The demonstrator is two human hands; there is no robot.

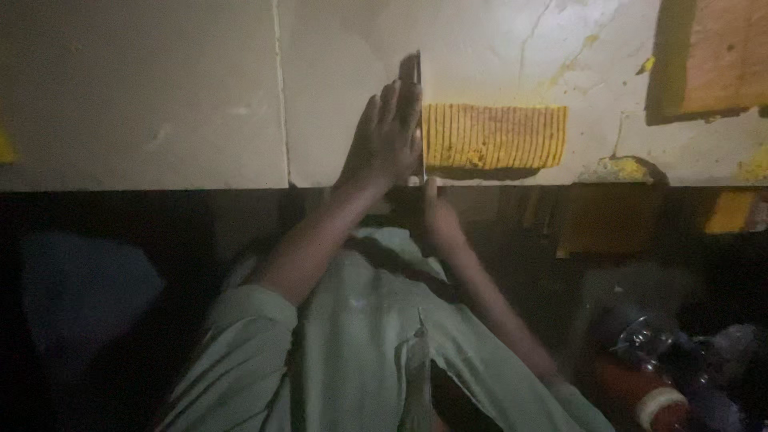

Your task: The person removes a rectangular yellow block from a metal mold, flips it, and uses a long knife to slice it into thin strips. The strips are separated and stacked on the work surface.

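Note:
My left hand is raised against the pale wall, fingers together and pressed flat on the side of a thin flat trowel blade that stands edge-on and upright. My right hand is just below, gripping the trowel's lower end at the wall's bottom edge. Right of the blade is a rectangular patch of yellow paste combed into vertical ridges. Both arms wear pale green sleeves.
A vertical seam splits the wall left of my hands. An orange-brown board is fixed at upper right, with yellow smears below it. Under the wall everything is dark. A red and white object and shiny clutter lie at lower right.

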